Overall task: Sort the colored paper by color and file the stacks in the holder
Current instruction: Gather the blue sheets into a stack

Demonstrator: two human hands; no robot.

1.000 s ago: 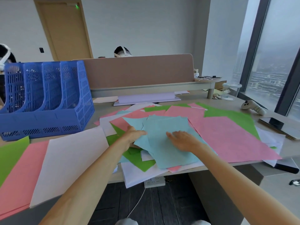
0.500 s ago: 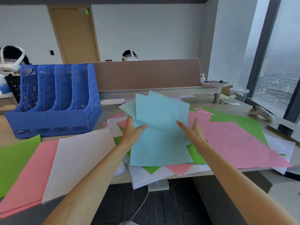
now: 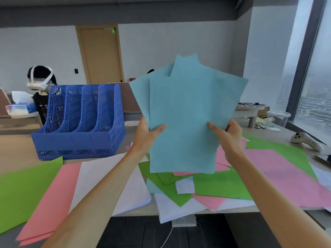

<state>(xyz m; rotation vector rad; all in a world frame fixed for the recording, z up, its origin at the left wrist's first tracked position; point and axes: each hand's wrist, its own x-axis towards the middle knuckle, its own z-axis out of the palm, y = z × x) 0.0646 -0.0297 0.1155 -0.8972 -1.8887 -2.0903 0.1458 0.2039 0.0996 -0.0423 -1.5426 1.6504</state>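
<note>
We hold the blue sheets [image 3: 186, 113] upright in the air above the tabletop [image 3: 16, 149], left hand [image 3: 146, 135] at the left edge and right hand [image 3: 229, 136] at the right. Each hand has its fingers [image 3: 159, 128] clamped on the paper, thumb in front and the rest behind. A second ago these sheets lay flat on the heap under our palms; now they are lifted clear of it and tipped up to face us. They are not squared: corners fan out at the top and one sheet juts to the left. The holder [image 3: 78, 122] stands to the left, well apart from the sheets, and we see nothing in its slots. Below, green sheets [image 3: 222, 187], pink sheets [image 3: 286, 172] and white sheets [image 3: 114, 176] lie mixed on the tabletop. We judge blue mostly gathered, though a blue corner [image 3: 152, 187] shows in the heap, so one sheet may be left. The stack likely needs tapping even before it goes into a slot.
</note>
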